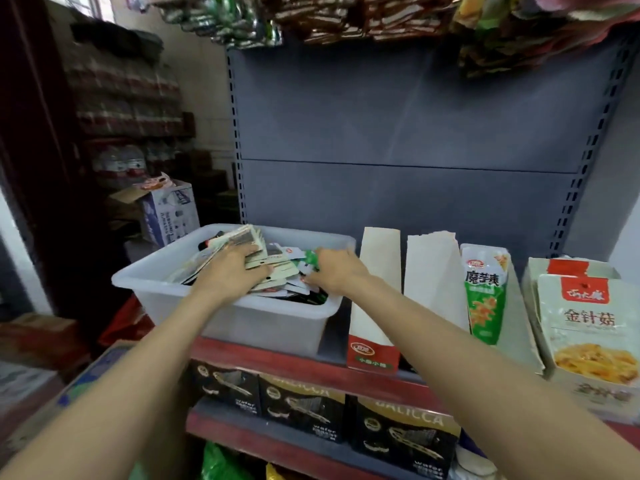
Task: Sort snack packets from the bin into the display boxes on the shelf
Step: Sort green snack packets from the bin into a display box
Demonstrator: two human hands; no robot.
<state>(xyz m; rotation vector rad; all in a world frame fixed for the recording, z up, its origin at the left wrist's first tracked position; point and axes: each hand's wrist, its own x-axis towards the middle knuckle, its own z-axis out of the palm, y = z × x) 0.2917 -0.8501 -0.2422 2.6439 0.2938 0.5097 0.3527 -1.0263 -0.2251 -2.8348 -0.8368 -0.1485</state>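
Both hands work inside the bin (173, 289) at the shelf's (277, 363) left end, where a heap of snack packets (277, 271) waits to be sorted. The left hand (230, 271) presses down on a tilted stack of pale packets, its fingers (251, 251) curled over the stack's top edge in a grip. The right hand (334, 271) reaches in beside it, touching a green packet (309, 259); whether its fingers have closed on the packet cannot be told.

The job looks barely begun. The bin is near full. To its right along the shelf's front edge, a red-fronted box (372, 355) and the pale box (433, 271) next to it show no contents from this angle. Further right, a green pouch (483, 299) stands in its box, and near the right end a mushroom packet (585, 327) fronts another.

The gripped stack leans with its long axis running from the bin's front-left up toward the back wall. The displayed pouches stand upright, faces forward.
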